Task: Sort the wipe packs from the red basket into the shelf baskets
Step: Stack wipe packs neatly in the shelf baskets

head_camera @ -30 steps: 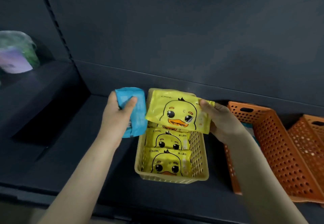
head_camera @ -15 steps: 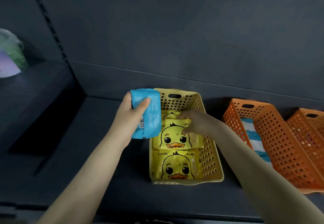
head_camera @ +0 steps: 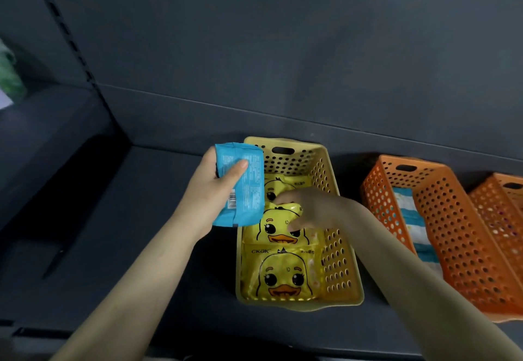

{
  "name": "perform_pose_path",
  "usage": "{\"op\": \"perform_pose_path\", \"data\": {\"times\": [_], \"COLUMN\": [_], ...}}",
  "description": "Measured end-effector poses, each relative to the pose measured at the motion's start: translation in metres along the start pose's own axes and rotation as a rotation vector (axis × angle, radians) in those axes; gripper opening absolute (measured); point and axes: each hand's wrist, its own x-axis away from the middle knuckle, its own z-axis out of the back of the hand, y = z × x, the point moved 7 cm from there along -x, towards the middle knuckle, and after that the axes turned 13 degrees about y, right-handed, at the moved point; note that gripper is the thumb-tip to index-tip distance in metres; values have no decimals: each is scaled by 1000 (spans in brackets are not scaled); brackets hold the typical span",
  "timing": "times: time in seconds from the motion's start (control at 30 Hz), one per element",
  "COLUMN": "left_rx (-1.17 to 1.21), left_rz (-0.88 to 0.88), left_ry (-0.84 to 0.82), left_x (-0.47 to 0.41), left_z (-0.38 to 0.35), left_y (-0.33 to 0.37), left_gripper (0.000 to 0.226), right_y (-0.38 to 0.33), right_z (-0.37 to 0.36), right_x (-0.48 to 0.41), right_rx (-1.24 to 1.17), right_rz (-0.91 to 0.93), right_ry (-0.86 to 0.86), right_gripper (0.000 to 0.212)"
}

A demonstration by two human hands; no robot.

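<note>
I am looking down at a dark gray shelf (head_camera: 135, 219) with a plain dark wall (head_camera: 283, 49) behind it. A yellow basket (head_camera: 343, 247) full of little holes sits on the shelf, right in front of me. Three yellow duck packs lie flat inside it in a row, each with a cartoon duck face. The front duck pack (head_camera: 283, 275) has small letters in its top corner that look like "CKAK". My right hand (head_camera: 314, 210) is down in the basket. Its fingers curl over the top edge of the middle duck pack (head_camera: 271, 230) and its thumb presses on the duck's face, so it is holding that pack. The back duck pack (head_camera: 278, 185) peeks out behind it. My left hand (head_camera: 210, 193) is wrapped around a blue pack (head_camera: 250, 191) and holds it up just over the left rim of the yellow basket. The blue pack has a barcode and tiny white print I cannot read. To the right, a gap of bare shelf away, sits an orange basket (head_camera: 452, 233) with a blue and white striped pack (head_camera: 410, 213) inside. A second orange basket (head_camera: 501, 210) sits close beside it at the edge of my view. The shelf is wide open on the left. Something green (head_camera: 8, 77) is blurry far off on that side.
</note>
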Motion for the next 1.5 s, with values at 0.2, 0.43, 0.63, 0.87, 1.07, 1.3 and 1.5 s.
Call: {"op": "perform_pose_path", "data": {"times": [0.2,0.43,0.63,0.87,1.07,1.3,1.5], "left_rx": [-1,162,322,349,195,218,51], "left_rz": [9,189,243,205,351,228,129], "left_ry": [-9,46,-10,-196,-149,-218,-102], "left_x": [0,-4,9,48,80,105,104], "left_z": [0,6,-16,-107,-190,-247,-265], "left_y": [0,-4,14,22,-4,-17,-32], "left_gripper": [25,25,32,40,40,21,8], "right_y": [-1,-10,-13,29,110,194,215], "right_z": [-3,11,44,42,65,73,71], "right_x": [0,17,68,110,145,177,173], "right_rx": [-3,-54,-533,-1389,-1597,-1409,-1617], "right_rz": [11,-9,56,-217,-276,-300,-265], "right_ry": [-12,138,261,302,836,1000,530], "right_gripper": [74,95,65,50,21,45,38]}}
